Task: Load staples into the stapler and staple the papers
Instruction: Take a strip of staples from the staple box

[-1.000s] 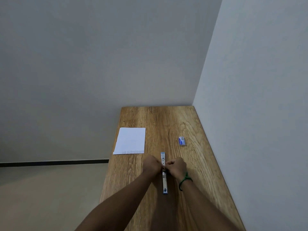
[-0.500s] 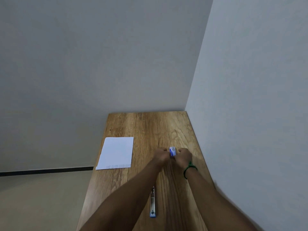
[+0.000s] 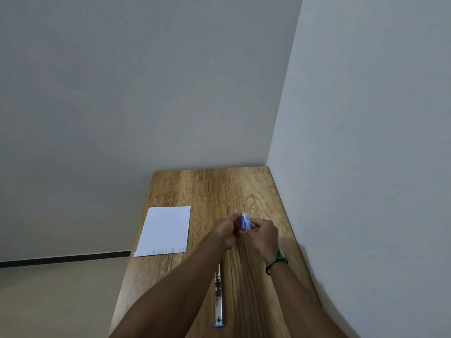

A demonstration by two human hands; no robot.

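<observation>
A second ago both hands pinched the middle of the opened stapler [image 3: 218, 298]; now it lies alone on the near part of the desk [image 3: 256, 191]. The left hand [image 3: 225, 230] and right hand [image 3: 264, 236] are farther out, holding the small blue-and-white staple box [image 3: 246, 221] between their fingertips, lifted from its earlier spot on the wood at far right.

The small blue-and-white box [image 3: 246, 221] bears print too blurred to read; nothing else carries text.
</observation>
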